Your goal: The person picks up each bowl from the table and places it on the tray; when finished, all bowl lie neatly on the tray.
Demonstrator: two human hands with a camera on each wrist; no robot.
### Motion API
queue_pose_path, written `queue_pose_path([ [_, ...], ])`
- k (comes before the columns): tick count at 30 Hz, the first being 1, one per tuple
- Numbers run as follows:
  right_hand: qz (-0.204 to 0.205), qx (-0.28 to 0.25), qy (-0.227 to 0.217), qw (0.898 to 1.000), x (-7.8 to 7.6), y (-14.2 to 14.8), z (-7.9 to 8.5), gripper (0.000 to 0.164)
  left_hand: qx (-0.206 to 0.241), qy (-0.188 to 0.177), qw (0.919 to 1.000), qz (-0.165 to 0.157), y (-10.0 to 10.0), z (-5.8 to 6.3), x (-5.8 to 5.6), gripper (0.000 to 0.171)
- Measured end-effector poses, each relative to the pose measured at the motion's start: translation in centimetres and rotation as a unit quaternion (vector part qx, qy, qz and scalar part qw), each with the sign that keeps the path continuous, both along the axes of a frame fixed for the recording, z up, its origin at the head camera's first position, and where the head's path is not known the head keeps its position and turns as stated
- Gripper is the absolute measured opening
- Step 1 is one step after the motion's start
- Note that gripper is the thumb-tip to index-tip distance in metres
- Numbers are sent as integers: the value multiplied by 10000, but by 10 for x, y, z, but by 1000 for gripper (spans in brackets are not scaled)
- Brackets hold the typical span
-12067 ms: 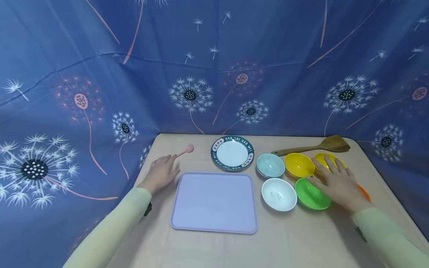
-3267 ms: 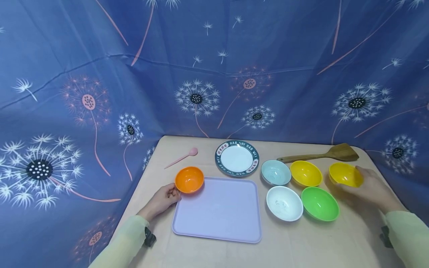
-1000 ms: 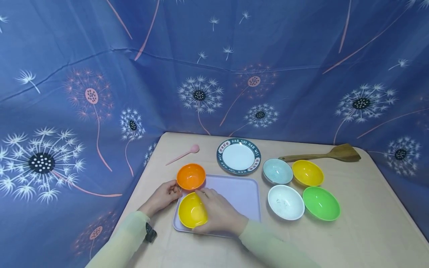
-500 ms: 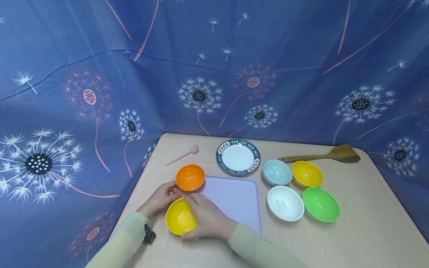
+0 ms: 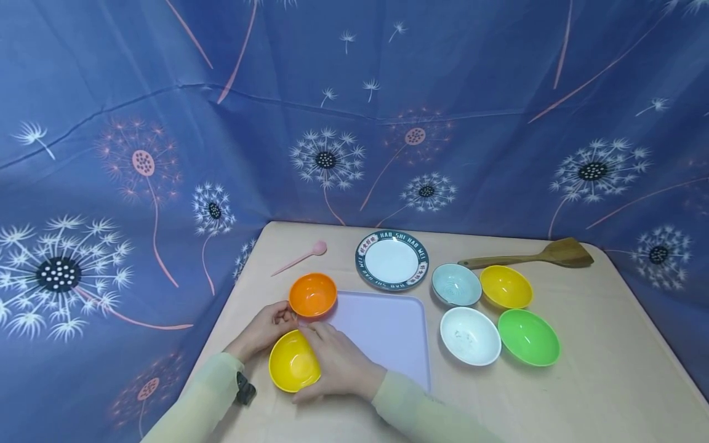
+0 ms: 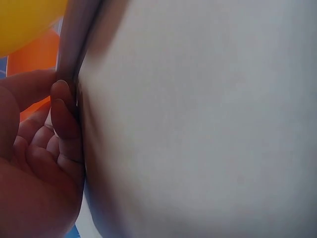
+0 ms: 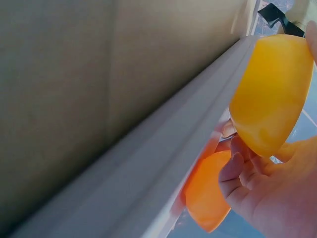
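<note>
In the head view, my right hand (image 5: 342, 364) grips a yellow bowl (image 5: 290, 363) by its right side, thumb at the near side and fingers at the far side. The bowl overlaps the front left corner of a lilac tray (image 5: 384, 332). An orange bowl (image 5: 312, 296) sits upright at the tray's back left corner, just behind the yellow one. My left hand (image 5: 263, 332) is at the tray's left edge, fingers curled. The left wrist view shows its thumb and fingertips pinching the tray rim (image 6: 81, 39). The right wrist view shows the yellow bowl close over the tray.
Right of the tray stand a white bowl (image 5: 470, 336), a green bowl (image 5: 528, 337), a pale blue bowl (image 5: 456, 285) and another yellow bowl (image 5: 506, 287). Behind lie a green-rimmed plate (image 5: 391, 260), a pink spoon (image 5: 301, 257) and a wooden spatula (image 5: 554, 253). A blue curtain (image 5: 354, 154) hangs behind.
Earlier the orange bowl went from the right side onto the tray. The right hand then carried the yellow bowl from the far right to the tray's front left, lately shifting slightly left and nearer.
</note>
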State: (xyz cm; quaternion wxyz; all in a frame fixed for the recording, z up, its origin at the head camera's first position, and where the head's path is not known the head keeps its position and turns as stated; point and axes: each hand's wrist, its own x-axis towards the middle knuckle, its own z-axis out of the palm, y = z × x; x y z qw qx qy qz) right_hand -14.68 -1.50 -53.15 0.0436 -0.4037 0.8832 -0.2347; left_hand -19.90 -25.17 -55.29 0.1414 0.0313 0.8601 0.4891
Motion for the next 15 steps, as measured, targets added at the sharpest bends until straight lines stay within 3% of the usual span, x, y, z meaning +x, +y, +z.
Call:
queue_pose_path([
  [8, -260, -90, -265, 9993, -1, 13, 7, 131, -44, 75, 9999, -142, -2, -1, 1, 16],
  [15, -920, 1, -262, 9954, -13, 57, 29, 129, 3, 58, 9999, -104, -1, -1, 0, 13],
])
